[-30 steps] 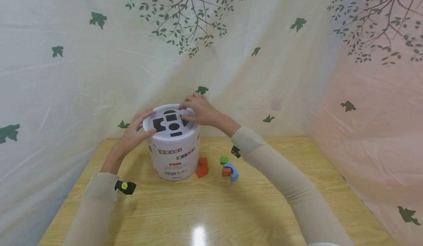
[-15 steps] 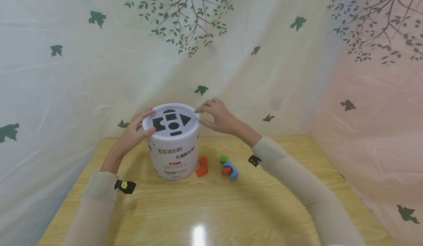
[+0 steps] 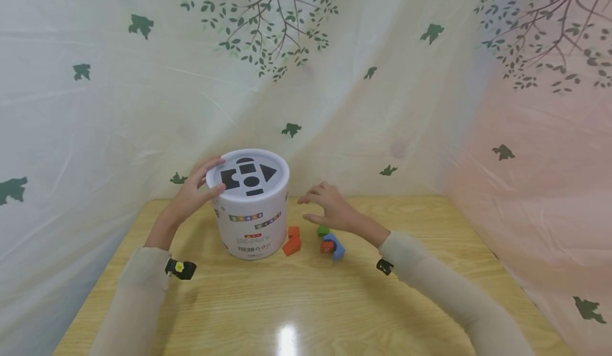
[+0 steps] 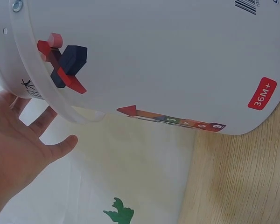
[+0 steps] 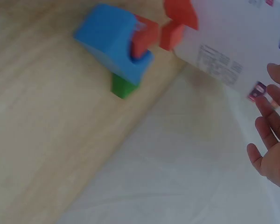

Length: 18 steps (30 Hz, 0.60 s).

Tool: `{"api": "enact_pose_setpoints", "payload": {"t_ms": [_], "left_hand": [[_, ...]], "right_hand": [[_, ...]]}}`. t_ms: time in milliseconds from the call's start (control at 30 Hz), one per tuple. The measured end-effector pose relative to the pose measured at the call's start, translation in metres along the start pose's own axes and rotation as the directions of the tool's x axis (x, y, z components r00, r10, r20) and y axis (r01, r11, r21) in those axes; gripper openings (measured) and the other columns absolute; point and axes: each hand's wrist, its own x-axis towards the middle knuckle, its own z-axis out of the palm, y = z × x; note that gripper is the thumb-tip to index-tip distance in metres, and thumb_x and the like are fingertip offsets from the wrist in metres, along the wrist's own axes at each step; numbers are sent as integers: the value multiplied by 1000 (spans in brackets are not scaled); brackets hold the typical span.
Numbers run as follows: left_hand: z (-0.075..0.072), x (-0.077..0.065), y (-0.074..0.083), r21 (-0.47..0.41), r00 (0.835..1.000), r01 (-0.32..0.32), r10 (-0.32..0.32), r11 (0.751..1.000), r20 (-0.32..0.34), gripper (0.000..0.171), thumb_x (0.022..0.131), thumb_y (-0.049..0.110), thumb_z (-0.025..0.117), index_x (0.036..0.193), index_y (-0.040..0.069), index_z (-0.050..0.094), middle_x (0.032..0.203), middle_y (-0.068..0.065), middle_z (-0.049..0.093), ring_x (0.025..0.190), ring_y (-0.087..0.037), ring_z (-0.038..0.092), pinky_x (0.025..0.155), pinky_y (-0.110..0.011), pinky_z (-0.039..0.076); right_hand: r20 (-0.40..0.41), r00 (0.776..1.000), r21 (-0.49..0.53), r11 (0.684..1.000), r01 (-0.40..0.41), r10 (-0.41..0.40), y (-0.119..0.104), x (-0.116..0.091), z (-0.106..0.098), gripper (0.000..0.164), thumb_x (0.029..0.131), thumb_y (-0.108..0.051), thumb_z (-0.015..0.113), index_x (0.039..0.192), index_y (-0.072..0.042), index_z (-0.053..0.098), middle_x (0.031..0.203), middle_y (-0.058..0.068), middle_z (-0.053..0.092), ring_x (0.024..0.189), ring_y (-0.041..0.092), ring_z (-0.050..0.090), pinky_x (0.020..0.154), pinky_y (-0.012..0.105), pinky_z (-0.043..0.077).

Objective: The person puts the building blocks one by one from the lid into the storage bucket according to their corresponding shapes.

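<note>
A white bucket (image 3: 253,223) stands on the wooden table, its lid (image 3: 265,188) cut with dark shaped holes. My left hand (image 3: 188,194) rests against the left rim, fingers spread and fingertips over the lid's edge. In the left wrist view the same hand (image 4: 25,142) lies beside the bucket's pale handle (image 4: 37,70). To the right of the bucket my right hand (image 3: 334,210) hovers, fingers apart and holding nothing. Below it lie a blue arch block (image 3: 339,248), a small red block (image 3: 327,247) and a green block (image 3: 323,231), partly covered by the hand.
Two orange-red blocks (image 3: 292,246) lie close against the bucket's right side. A pale curtain (image 3: 358,122) with printed trees and leaves hangs behind the table (image 3: 239,303).
My right hand has left the lid, moving right and down toward the loose blocks; the triangular hole it covered now shows. My left hand stays at the rim.
</note>
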Motion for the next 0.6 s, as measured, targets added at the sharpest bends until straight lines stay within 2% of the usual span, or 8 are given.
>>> {"api": "enact_pose_setpoints", "payload": {"t_ms": [167,267,433,600], "left_hand": [[0,0,0,4,1000,10,-10,1000,2,72,97,23,64,161,18,31,171,-11,13,155,-42,13,120,-75,14],[0,0,0,5,1000,14,-14,1000,3,73,97,24,64,161,19,31,171,-11,13,156,-42,13,120,-75,15],[0,-1,0,5,1000,10,-10,1000,1,72,97,24,64,161,18,31,171,-11,14,155,-42,13,120,-75,15],[-1,-1,0,5,1000,11,-11,1000,-1,72,97,24,64,160,19,31,171,-11,14,156,-41,13,120,-75,14]], "right_hand": [[18,1000,-1,1000,26,-26,2,-16,22,34,85,-22,82,116,-10,73,115,8,70,108,26,55,91,42,44],[46,999,13,1000,8,-8,2,-21,31,36,84,-22,83,116,-9,73,115,8,70,107,25,54,92,42,44],[96,995,8,1000,-23,22,-1,-25,41,35,87,-25,81,117,-9,73,115,7,70,105,23,52,89,37,42],[119,993,-12,1000,-24,26,-2,-26,49,38,85,-26,82,117,-7,74,113,7,69,103,23,51,87,36,40]]}}
